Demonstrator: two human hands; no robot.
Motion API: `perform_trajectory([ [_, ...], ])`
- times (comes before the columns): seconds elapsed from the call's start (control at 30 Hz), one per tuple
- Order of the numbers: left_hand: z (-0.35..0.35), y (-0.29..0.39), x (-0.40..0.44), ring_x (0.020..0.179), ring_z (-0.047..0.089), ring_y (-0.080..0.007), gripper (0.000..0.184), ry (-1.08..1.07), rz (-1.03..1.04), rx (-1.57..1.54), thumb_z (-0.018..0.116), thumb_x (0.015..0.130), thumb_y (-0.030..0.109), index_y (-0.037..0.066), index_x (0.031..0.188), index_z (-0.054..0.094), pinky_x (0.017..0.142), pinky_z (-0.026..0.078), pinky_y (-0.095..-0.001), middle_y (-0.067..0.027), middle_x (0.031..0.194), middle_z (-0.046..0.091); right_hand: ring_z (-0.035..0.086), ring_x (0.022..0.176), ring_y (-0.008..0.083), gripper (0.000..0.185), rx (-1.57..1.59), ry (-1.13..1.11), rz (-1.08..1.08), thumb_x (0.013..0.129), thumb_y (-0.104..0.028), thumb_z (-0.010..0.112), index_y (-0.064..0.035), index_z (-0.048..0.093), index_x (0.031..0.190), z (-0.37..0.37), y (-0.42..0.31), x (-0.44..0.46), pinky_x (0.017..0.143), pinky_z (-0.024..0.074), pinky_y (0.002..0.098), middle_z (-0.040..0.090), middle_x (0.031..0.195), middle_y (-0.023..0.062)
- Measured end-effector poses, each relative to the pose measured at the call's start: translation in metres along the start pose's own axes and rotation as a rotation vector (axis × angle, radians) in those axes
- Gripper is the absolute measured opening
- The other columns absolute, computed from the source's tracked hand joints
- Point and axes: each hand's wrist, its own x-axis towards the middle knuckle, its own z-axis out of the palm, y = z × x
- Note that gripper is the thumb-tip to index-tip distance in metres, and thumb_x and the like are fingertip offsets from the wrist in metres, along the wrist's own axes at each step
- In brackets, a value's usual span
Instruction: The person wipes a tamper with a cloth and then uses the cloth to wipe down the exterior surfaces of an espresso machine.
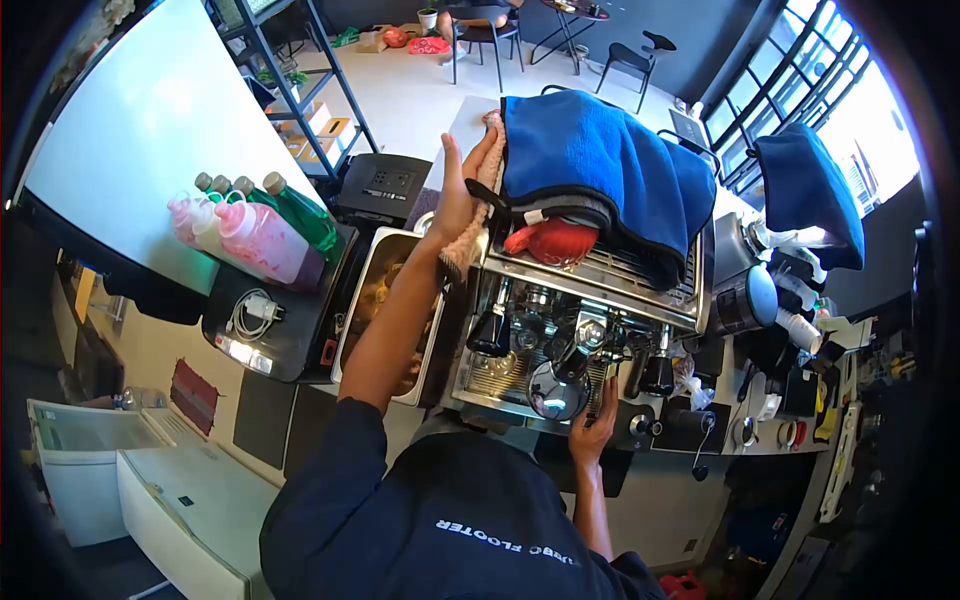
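Note:
My left hand is at the left side of the espresso machine, thumb raised and fingers pressing a beige towel against its side panel. My right hand lies at the machine's front edge, a finger stretched upward beside a shiny round metal part. I see nothing held in it, though some fingers are partly hidden. Portafilters with black handles sit along the front. On top lie a blue cloth and a red item, partly under the cloth.
Left of the machine stand a steel container, pink-stained bottles and green bottles. To the right are a hand grinder, stacked cups and another blue cloth. A black shelf rack rises behind.

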Motion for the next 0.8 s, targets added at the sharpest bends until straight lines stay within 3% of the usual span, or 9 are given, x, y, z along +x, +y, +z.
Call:
perform_trajectory([
  [0.13,-0.005,-0.003,0.03,0.139,0.048,-0.0243,0.097,0.054,-0.053,-0.04,0.014,0.097,0.08,0.007,0.16,0.032,0.116,0.036,-0.0351,-0.013,0.157,0.045,0.043,0.143,0.0406,0.074,0.097,-0.016,0.077,0.079,0.001,0.052,-0.0002,0.04,0.152,0.001,0.001,-0.001,0.116,0.036,0.045,0.04,0.158,0.0223],
  [0.3,-0.009,0.0,0.061,0.133,0.053,-0.0211,0.098,0.062,-0.136,0.04,0.019,0.095,0.083,0.009,0.157,0.037,0.111,0.041,-0.0349,-0.01,0.153,0.05,0.042,0.144,0.0399,0.078,0.068,-0.026,0.094,0.076,0.0,0.052,-0.0016,0.039,0.153,0.002,-0.002,0.001,0.117,0.0359,0.0448,0.041,0.158,0.0214],
  [0.5,-0.069,-0.059,0.068,0.127,0.057,-0.0174,0.094,0.007,-0.333,-0.035,0.024,0.096,0.082,0.011,0.155,0.041,0.107,0.044,-0.0348,-0.0065,0.147,0.055,0.045,0.141,0.0402,0.069,0.059,-0.052,0.079,0.084,0.001,0.056,0.0028,0.039,0.151,0.001,-0.006,0.003,0.115,0.0391,0.0421,0.039,0.158,0.0241],
  [0.63,-0.095,-0.096,0.045,0.134,0.052,-0.0191,0.095,-0.014,-0.325,-0.062,0.026,0.096,0.082,0.01,0.158,0.035,0.113,0.038,-0.0337,-0.0082,0.153,0.049,0.043,0.143,0.0393,0.075,0.032,-0.042,0.122,0.08,-0.005,0.056,-0.0025,0.04,0.153,0.003,-0.005,0.001,0.116,0.0361,0.0445,0.042,0.158,0.0199],
  [0.8,-0.147,-0.164,0.026,0.145,0.04,-0.0216,0.095,0.141,-0.43,-0.251,0.028,0.097,0.079,0.009,0.161,0.026,0.119,0.028,-0.0314,-0.0086,0.162,0.036,0.045,0.141,0.0398,0.069,-0.018,-0.051,0.06,0.084,-0.001,0.054,0.002,0.04,0.151,0.002,0.001,-0.002,0.114,0.0389,0.0428,0.041,0.157,0.0223],
])
